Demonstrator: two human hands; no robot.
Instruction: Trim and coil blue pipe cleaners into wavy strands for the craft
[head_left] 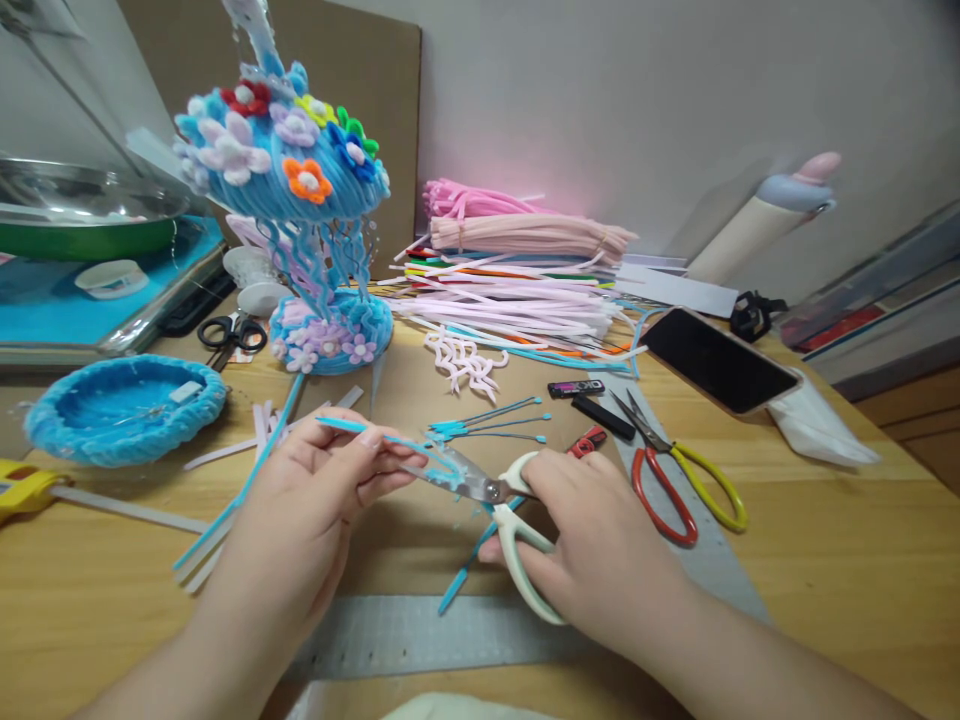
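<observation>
From the head view we see the left hand pinching a blue pipe cleaner in a closed grip. The right hand is closed through the handles of the white scissors, their blades partly open around that pipe cleaner. Both lie just in front of the blue jellyfish model on the worktop.
</observation>
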